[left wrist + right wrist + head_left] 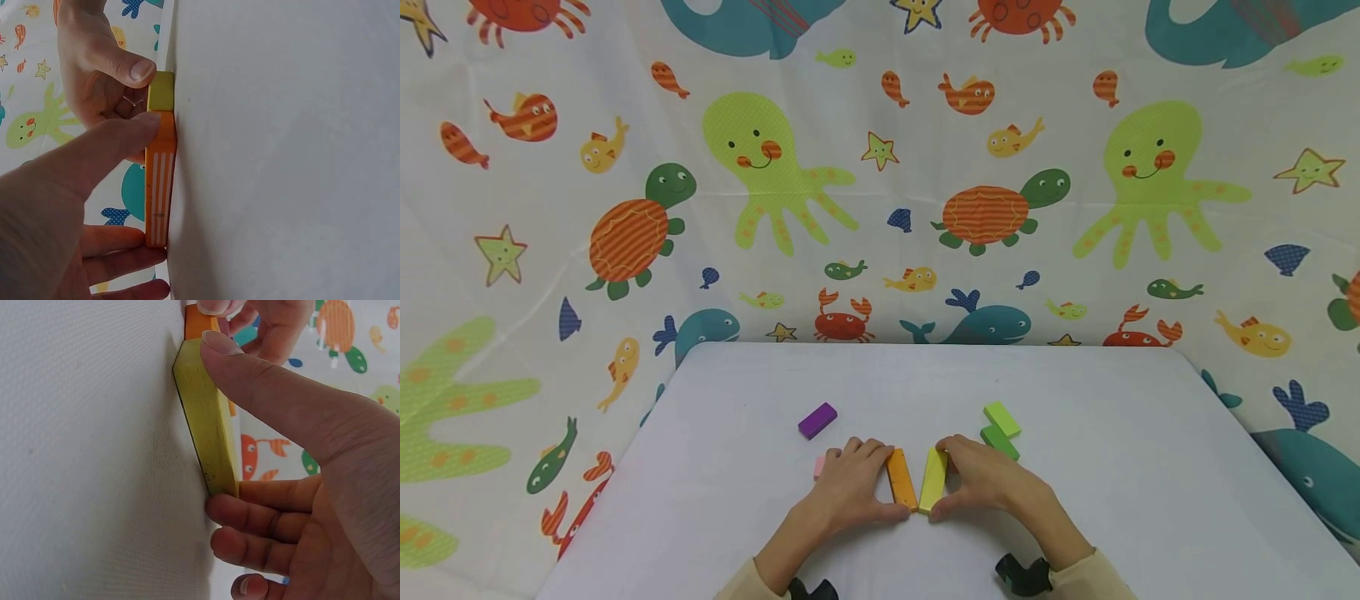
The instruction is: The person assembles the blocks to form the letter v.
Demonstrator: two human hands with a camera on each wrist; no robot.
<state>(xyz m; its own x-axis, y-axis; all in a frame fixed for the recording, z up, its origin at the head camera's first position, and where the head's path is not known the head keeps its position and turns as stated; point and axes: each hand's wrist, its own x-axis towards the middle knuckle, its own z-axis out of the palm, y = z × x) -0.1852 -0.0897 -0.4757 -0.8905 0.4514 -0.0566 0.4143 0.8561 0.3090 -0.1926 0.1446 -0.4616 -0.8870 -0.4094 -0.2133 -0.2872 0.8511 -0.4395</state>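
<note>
An orange block (902,480) lies on the white table, gripped end to end by the left hand (852,492). In the left wrist view, white stripes run along the side of this orange block (160,194). The right hand (988,479) holds a yellow block (933,481) the same way, with the thumb at its near end and fingers at its far end. The two blocks slant toward each other, their near ends close together in the head view. In the right wrist view the yellow block (206,419) shows a plain long side.
A purple block (817,421) lies to the left, beyond the hands. A pink block (819,467) is partly hidden behind the left hand. Light green (1002,418) and darker green (999,442) blocks sit beyond the right hand. A sea-animal patterned cloth (880,192) hangs behind the table (737,383).
</note>
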